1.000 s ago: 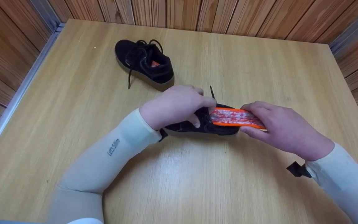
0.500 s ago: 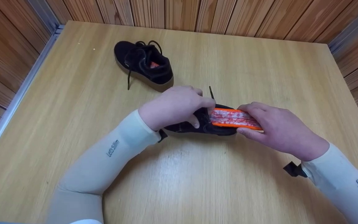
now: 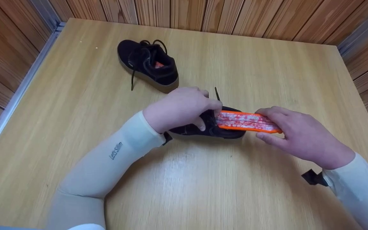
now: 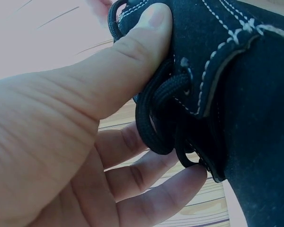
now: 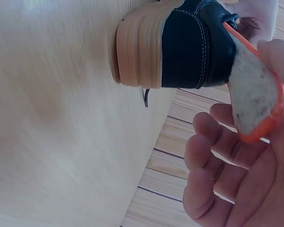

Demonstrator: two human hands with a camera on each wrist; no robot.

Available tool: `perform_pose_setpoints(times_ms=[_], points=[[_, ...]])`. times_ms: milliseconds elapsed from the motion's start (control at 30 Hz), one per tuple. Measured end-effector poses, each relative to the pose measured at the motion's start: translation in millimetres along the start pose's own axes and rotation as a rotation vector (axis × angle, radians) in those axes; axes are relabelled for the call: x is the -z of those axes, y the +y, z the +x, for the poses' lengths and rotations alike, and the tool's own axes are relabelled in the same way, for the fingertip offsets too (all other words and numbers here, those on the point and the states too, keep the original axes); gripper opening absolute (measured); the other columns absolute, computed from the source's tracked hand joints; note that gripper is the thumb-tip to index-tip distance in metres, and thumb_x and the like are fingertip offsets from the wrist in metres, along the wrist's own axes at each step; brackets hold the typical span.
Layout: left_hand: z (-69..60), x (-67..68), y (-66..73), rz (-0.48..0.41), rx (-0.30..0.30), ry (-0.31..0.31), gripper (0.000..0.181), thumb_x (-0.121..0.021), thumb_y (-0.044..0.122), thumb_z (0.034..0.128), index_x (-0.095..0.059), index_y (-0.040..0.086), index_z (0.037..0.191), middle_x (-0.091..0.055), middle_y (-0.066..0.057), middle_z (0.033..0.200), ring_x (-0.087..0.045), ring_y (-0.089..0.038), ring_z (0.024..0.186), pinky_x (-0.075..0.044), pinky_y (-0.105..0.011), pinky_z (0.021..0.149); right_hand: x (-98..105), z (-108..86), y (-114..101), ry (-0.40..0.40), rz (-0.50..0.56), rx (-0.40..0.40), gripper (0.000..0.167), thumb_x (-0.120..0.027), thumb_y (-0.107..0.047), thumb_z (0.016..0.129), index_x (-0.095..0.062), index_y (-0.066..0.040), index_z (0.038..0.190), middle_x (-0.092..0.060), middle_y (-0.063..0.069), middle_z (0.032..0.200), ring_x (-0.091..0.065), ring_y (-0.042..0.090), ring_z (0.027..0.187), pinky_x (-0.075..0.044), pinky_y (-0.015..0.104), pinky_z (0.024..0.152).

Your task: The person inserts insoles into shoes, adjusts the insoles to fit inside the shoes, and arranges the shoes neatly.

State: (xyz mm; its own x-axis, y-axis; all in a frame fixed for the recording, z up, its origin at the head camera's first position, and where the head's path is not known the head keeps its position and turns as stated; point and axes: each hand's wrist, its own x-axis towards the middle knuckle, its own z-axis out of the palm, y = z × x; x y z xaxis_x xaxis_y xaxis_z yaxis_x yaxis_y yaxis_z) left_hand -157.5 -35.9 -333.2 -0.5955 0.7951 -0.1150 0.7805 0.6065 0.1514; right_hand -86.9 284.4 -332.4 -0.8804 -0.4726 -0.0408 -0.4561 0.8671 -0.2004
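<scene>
A black shoe [image 3: 209,127] with a tan sole lies mid-table. My left hand [image 3: 182,107] grips its upper by the laces; in the left wrist view the thumb [image 4: 142,42] presses white-stitched black material while the other fingers lie below the black lace [image 4: 154,118]. Out of the shoe's opening sticks an insole [image 3: 248,121], orange-edged with a red-and-white mottled face. Around its outer end my right hand [image 3: 305,135] holds it between thumb and fingers. The right wrist view shows the insole's greyish underside [image 5: 253,90] tilted up behind the heel [image 5: 184,52]. Its inner part is hidden.
A second black shoe [image 3: 149,65] stands further back on the left, laces loose and something red visible inside. The wooden table [image 3: 184,191] ends at a wood-panelled wall [image 3: 203,16]. A metal rail [image 3: 14,95] runs along the left edge.
After a slight leftward move, my right hand has shifted right, and more of the insole's outer end shows. The left hand and both shoes stay put.
</scene>
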Motion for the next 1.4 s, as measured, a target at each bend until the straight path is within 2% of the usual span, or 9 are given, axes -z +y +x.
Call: perform_pose_setpoints(times_ms=[133,300,433,633,867,1000,1233,1400], points=[[0.3,1.3,0.1,-0.003,-0.001,-0.001,0.057,-0.091,0.043,0.0818,-0.069,0.034,0.133,-0.074,-0.004,0.122,-0.070,-0.031,0.113,-0.056,-0.049,0.098,3.5,-1.9,1.6,0.004,0.005,-0.004,0.057,-0.075,-0.051,0.102,-0.064,-0.018,0.147,-0.072,0.002,0.138,-0.073,0.023,0.109,-0.060,0.055,0.092],[0.1,0.6,0.4,-0.011,0.003,0.002,0.055,-0.091,0.042,0.0827,-0.070,0.034,0.132,-0.074,-0.004,0.123,-0.070,-0.031,0.114,-0.057,-0.050,0.099,4.7,2.0,-1.1,0.024,-0.013,0.056,0.053,-0.075,-0.043,0.103,-0.064,-0.013,0.145,-0.074,0.007,0.135,-0.074,0.024,0.105,-0.061,0.054,0.089],[-0.3,0.7,0.5,-0.013,0.004,-0.001,0.054,-0.091,0.042,0.0835,-0.069,0.034,0.133,-0.073,-0.004,0.123,-0.070,-0.030,0.114,-0.056,-0.050,0.100,0.6,7.4,-6.7,0.051,-0.019,0.094,0.051,-0.076,-0.038,0.102,-0.064,-0.011,0.143,-0.074,0.007,0.133,-0.075,0.024,0.105,-0.063,0.054,0.089],[0.0,0.9,1.3,-0.019,0.002,-0.004,0.055,-0.090,0.042,0.0847,-0.068,0.034,0.134,-0.073,-0.005,0.124,-0.070,-0.030,0.113,-0.056,-0.050,0.100,-7.6,13.8,-13.1,0.052,-0.002,0.098,0.051,-0.076,-0.036,0.103,-0.064,-0.009,0.144,-0.073,0.010,0.136,-0.075,0.028,0.110,-0.063,0.056,0.093],[-0.3,0.4,0.5,-0.004,-0.005,0.005,0.055,-0.091,0.043,0.0827,-0.069,0.033,0.132,-0.074,-0.005,0.121,-0.070,-0.030,0.111,-0.057,-0.048,0.097,-13.8,21.2,-19.2,0.076,-0.022,0.132,0.051,-0.075,-0.039,0.103,-0.064,-0.007,0.141,-0.074,0.009,0.129,-0.075,0.026,0.104,-0.064,0.055,0.087],[-0.9,-0.1,-0.2,0.006,-0.003,0.008,0.055,-0.091,0.043,0.0819,-0.068,0.032,0.131,-0.073,-0.005,0.120,-0.070,-0.031,0.110,-0.057,-0.049,0.096,-14.8,23.1,-20.7,0.064,-0.028,0.127,0.052,-0.074,-0.041,0.104,-0.063,-0.007,0.141,-0.073,0.008,0.128,-0.074,0.025,0.102,-0.064,0.055,0.086],[-0.8,-0.2,0.9,-0.015,0.006,-0.013,0.053,-0.089,0.043,0.0861,-0.068,0.033,0.134,-0.073,-0.004,0.124,-0.068,-0.029,0.112,-0.056,-0.048,0.099,-14.1,17.5,-15.0,0.011,-0.010,0.066,0.061,-0.071,-0.050,0.105,-0.059,-0.012,0.150,-0.072,0.010,0.139,-0.075,0.031,0.116,-0.062,0.059,0.096],[-0.5,0.2,1.2,-0.022,0.006,-0.019,0.051,-0.090,0.041,0.0888,-0.068,0.033,0.135,-0.073,-0.004,0.127,-0.068,-0.027,0.113,-0.057,-0.048,0.100,-11.2,9.9,-6.7,0.000,0.007,0.042,0.059,-0.069,-0.050,0.107,-0.059,-0.015,0.153,-0.071,0.008,0.141,-0.074,0.031,0.118,-0.060,0.060,0.098]])
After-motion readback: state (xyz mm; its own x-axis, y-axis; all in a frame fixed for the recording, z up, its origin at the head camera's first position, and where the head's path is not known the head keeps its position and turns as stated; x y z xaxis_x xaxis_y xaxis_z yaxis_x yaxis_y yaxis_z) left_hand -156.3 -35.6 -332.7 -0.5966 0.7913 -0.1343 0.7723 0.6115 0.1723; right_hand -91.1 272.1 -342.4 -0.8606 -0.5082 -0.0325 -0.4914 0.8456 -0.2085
